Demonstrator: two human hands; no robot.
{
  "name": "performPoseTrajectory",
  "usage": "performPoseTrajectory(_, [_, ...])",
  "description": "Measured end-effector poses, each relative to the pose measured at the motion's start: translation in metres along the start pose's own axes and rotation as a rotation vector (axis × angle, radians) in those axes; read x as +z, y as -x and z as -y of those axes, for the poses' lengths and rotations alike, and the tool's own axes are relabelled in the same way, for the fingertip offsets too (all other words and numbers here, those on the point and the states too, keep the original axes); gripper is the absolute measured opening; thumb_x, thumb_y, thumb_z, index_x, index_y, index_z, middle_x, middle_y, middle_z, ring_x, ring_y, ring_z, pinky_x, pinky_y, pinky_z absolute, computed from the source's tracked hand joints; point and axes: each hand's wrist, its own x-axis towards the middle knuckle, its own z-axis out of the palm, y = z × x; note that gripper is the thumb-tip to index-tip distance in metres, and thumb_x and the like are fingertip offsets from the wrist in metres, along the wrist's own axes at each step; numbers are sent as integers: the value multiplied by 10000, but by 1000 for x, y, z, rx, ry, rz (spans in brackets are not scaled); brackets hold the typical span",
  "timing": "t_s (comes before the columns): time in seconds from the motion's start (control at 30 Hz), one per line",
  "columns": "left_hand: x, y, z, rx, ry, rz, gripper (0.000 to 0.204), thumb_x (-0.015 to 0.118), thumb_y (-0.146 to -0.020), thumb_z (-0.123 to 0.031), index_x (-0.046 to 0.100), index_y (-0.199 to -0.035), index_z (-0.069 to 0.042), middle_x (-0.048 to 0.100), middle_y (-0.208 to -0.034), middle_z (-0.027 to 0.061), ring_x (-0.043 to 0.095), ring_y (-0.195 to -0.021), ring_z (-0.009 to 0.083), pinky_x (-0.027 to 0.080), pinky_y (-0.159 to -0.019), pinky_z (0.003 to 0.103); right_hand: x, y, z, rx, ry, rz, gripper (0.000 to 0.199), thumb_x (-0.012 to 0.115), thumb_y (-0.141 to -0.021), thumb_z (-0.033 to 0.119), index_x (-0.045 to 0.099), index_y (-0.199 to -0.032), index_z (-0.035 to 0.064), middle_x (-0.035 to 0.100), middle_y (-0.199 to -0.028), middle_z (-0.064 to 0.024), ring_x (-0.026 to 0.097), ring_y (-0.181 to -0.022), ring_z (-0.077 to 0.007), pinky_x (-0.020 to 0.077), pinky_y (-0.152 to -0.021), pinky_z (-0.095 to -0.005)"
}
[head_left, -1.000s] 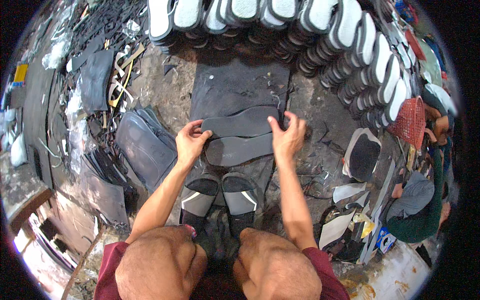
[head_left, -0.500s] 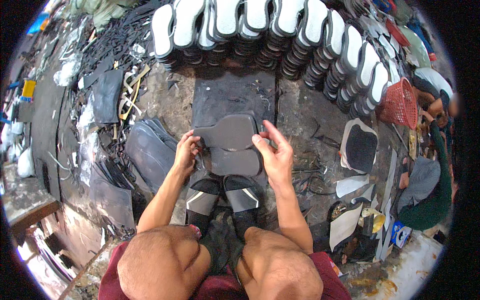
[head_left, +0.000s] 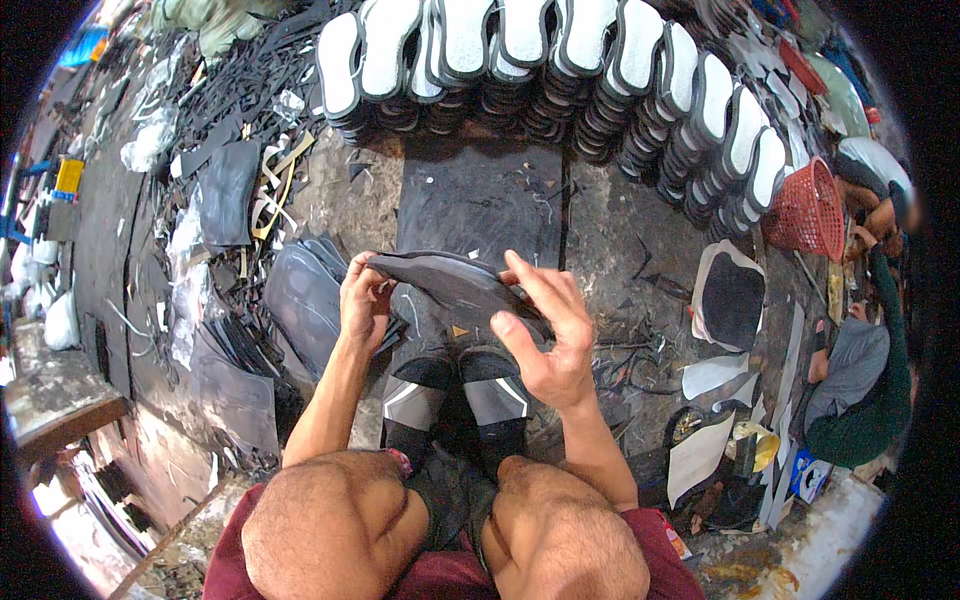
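A dark grey shoe sole (head_left: pixel 455 282) is raised between my hands above the floor, tilted so that it shows mostly edge-on. My left hand (head_left: pixel 366 302) pinches its left end between thumb and fingers. At the other end is my right hand (head_left: pixel 552 338), thumb and fingers spread apart, with the sole's right end partly hidden behind it. Whether the right fingertips touch the sole I cannot tell. Beneath lies a black sheet (head_left: pixel 480 200) on the floor, just beyond my sandalled feet (head_left: pixel 497 388).
Stacks of white-topped soles (head_left: pixel 580 35) curve across the far side. A red basket (head_left: pixel 808 215) stands at right, beside another person (head_left: pixel 870 370) at work. Dark sheets (head_left: pixel 308 295) lie to the left, near scraps. A black piece on a pale sheet (head_left: pixel 728 298) rests at right.
Two soles lay broad side up between my hands; now what I hold is tipped nearly on edge. The right thumb has come away from the sole, and the right hand has opened.
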Motion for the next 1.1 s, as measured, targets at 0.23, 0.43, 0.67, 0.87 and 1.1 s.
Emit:
performPoseTrajectory(0.23, [17,4,-19,40,62,77,198,545,-899,-117,589,-1090,-94,634,-962,7,599,-875,165,489,-859,324,-2,6,12,-49,-24,0,321,804,-753,48,762,-1069,5,674,-988,-88,628,-842,-210,496,-734,-302])
performPoseTrajectory(0.43, [92,-8,-76,-158,157,26,590,482,-949,-704,573,-774,-148,615,-805,32,586,-853,196,470,-773,333,2,27,50,-405,-51,515,279,810,-828,320,754,-1031,137,741,-1071,-30,707,-903,-209,507,-698,-262])
performPoseTrajectory(0.67, [137,13,-77,-318,556,639,636,413,-979,-698,355,-660,-151,382,-710,4,425,-750,176,403,-728,324,5,-71,19,-193,236,282,452,868,-734,267,686,-1084,46,706,-1104,-135,655,-1079,-322,430,-1049,-427])
performPoseTrajectory(0.87, [123,29,-76,87,126,785,874,570,-829,-780,457,-1328,-72,584,-1171,117,559,-1082,265,410,-1015,431,-2,-52,23,-184,-27,252,324,914,-649,74,658,-847,55,666,-873,-98,663,-793,-256,526,-718,-336])
performPoseTrajectory(1.1, [95,65,-105,238,-1003,717,795,874,-760,-116,496,-1450,-5,700,-1237,100,610,-1152,133,482,-1002,320,-27,-41,46,-585,316,165,313,825,-602,17,695,-869,116,691,-990,-89,677,-754,-225,524,-628,-345])
